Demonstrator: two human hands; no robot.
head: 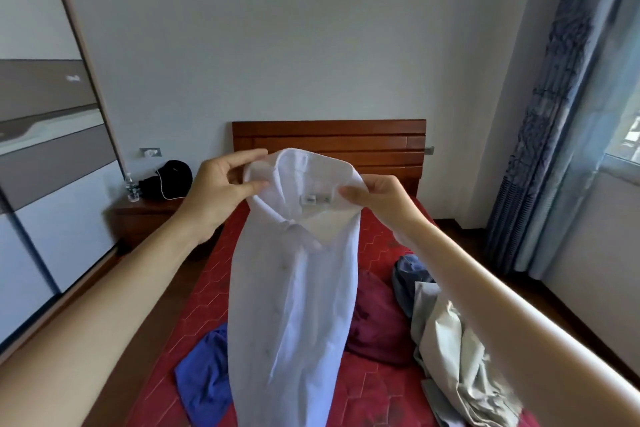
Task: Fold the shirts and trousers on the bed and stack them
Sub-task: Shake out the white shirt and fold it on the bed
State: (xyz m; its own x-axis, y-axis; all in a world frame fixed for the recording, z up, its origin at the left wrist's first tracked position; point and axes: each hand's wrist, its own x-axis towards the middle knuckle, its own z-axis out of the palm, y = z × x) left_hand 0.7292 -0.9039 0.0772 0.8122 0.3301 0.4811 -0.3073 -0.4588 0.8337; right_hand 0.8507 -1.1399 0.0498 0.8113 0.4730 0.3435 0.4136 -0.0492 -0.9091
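Over the red bed point(214, 291) the white shirt point(294, 288) hangs lengthwise, collar up, tail near the foot edge. The left hand point(221, 184) and right hand point(375, 196) each pinch a shoulder at equal height, equally near.

One white shirt point(294, 288), four loose garments, one bed point(214, 288), two hands
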